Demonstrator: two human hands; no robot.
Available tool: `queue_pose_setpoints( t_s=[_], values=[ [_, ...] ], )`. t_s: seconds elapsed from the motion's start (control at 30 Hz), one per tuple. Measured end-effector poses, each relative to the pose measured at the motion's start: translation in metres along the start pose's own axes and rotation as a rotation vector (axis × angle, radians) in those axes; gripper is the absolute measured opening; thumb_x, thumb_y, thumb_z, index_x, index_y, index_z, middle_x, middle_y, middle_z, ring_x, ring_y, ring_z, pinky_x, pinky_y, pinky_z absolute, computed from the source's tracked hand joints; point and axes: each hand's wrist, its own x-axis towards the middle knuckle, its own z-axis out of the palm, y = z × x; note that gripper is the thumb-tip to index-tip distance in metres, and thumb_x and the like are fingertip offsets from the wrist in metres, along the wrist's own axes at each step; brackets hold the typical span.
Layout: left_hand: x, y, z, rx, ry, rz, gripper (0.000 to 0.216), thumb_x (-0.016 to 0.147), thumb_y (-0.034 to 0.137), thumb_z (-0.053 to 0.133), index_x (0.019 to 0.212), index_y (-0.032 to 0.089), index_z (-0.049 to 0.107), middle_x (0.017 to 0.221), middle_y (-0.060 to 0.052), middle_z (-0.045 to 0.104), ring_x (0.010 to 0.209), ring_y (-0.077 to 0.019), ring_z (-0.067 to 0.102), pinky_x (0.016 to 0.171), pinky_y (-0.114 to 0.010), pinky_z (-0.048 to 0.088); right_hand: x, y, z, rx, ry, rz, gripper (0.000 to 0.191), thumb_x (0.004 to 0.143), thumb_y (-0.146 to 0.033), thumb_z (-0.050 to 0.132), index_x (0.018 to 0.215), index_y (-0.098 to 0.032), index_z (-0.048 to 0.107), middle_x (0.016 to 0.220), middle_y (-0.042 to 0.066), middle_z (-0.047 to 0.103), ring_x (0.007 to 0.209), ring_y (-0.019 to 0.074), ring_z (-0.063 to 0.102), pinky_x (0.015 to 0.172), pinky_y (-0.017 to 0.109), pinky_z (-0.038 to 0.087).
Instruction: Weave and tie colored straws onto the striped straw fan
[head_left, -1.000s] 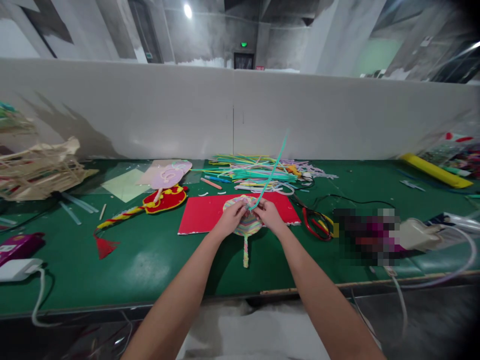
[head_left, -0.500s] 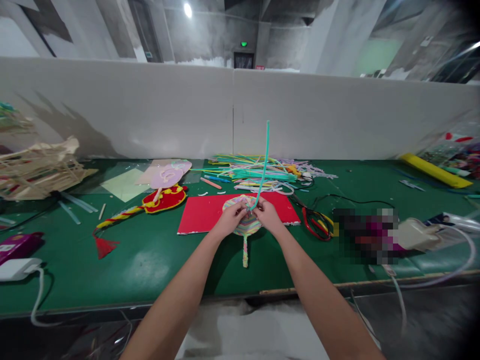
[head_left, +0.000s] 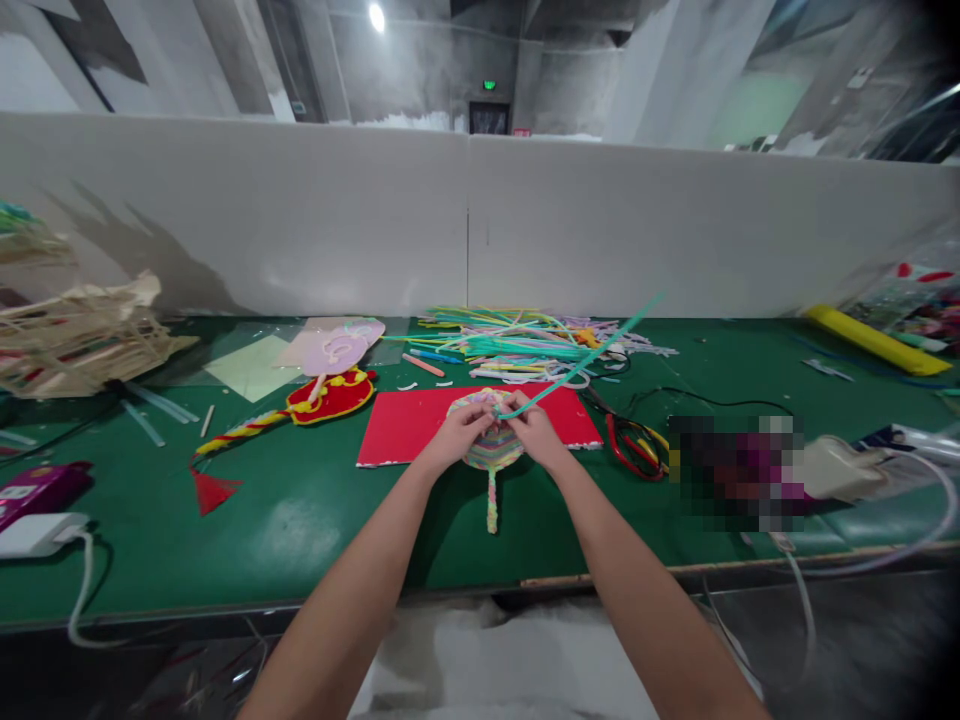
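A round, pastel-striped hand fan of fuzzy pipe cleaners, with a short wrapped handle pointing toward me, lies partly over a red board. My left hand is closed at the fan's upper left, its fingertips pinched near the middle. From the right, my right hand pinches a long teal pipe cleaner close to the fan's centre. The free end of that pipe cleaner slants up to the right. My fingers hide what lies at their tips.
Behind the board lies a pile of pipe cleaners. Red-handled pliers and a blurred-out patch are at right. A red-and-yellow tasselled fan, a lilac fan-shaped piece and a wooden-stick model occupy the left. A grey partition stands behind.
The teal pipe cleaner's free end has swung from nearly upright down to the right. Both hands remain at the fan's centre.
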Motion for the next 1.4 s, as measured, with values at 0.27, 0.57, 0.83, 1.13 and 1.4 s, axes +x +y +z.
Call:
queue_pose_setpoints(
  t_s=[0.27, 0.57, 0.83, 1.13, 1.4],
  values=[
    [-0.001, 0.002, 0.002, 0.029, -0.026, 0.050, 0.028, 0.077, 0.042, 0.048, 0.073, 0.014, 0.054, 0.063, 0.001, 0.049, 0.059, -0.0093, 0.046, 0.056, -0.021, 0.039, 0.002, 0.004, 0.001, 0.109, 0.019, 0.070, 0.019, 0.072, -0.037, 0.053, 0.071, -0.020, 0.046, 0.061, -0.003, 0.051, 0.058, 0.0125, 0.050, 0.061, 0.027, 0.042],
    [-0.004, 0.010, 0.006, 0.116, -0.039, 0.029, 0.027, 0.077, 0.041, 0.046, 0.068, 0.015, 0.050, 0.061, 0.002, 0.046, 0.056, -0.0093, 0.045, 0.053, -0.020, 0.039, 0.002, 0.004, -0.001, 0.058, 0.075, 0.043, 0.015, 0.067, -0.030, 0.053, 0.077, -0.019, 0.050, 0.070, 0.000, 0.052, 0.069, 0.0144, 0.050, 0.066, 0.027, 0.040],
    [-0.004, 0.007, 0.005, 0.170, -0.078, 0.082, 0.028, 0.081, 0.040, 0.041, 0.071, 0.015, 0.049, 0.064, 0.001, 0.047, 0.058, -0.0093, 0.045, 0.054, -0.020, 0.039, 0.002, 0.005, -0.003, 0.035, 0.045, 0.047, 0.014, 0.068, -0.029, 0.052, 0.077, -0.017, 0.052, 0.069, 0.000, 0.052, 0.064, 0.0134, 0.049, 0.063, 0.026, 0.039],
    [-0.003, 0.005, 0.002, 0.229, -0.089, 0.100, 0.023, 0.082, 0.034, 0.040, 0.072, 0.014, 0.048, 0.064, 0.002, 0.048, 0.060, -0.0089, 0.045, 0.057, -0.020, 0.039, 0.001, 0.005, -0.003, 0.007, 0.021, -0.020, 0.011, 0.072, -0.025, 0.050, 0.080, -0.018, 0.053, 0.074, 0.001, 0.054, 0.068, 0.0141, 0.050, 0.066, 0.028, 0.041],
    [-0.003, 0.004, 0.001, 0.232, -0.115, 0.129, 0.022, 0.082, 0.033, 0.039, 0.074, 0.015, 0.048, 0.064, 0.002, 0.047, 0.059, -0.0087, 0.044, 0.057, -0.020, 0.039, 0.001, 0.007, -0.004, 0.000, 0.039, -0.010, 0.007, 0.070, -0.026, 0.053, 0.073, -0.019, 0.052, 0.068, 0.000, 0.052, 0.070, 0.0152, 0.050, 0.066, 0.027, 0.041]
  ],
)
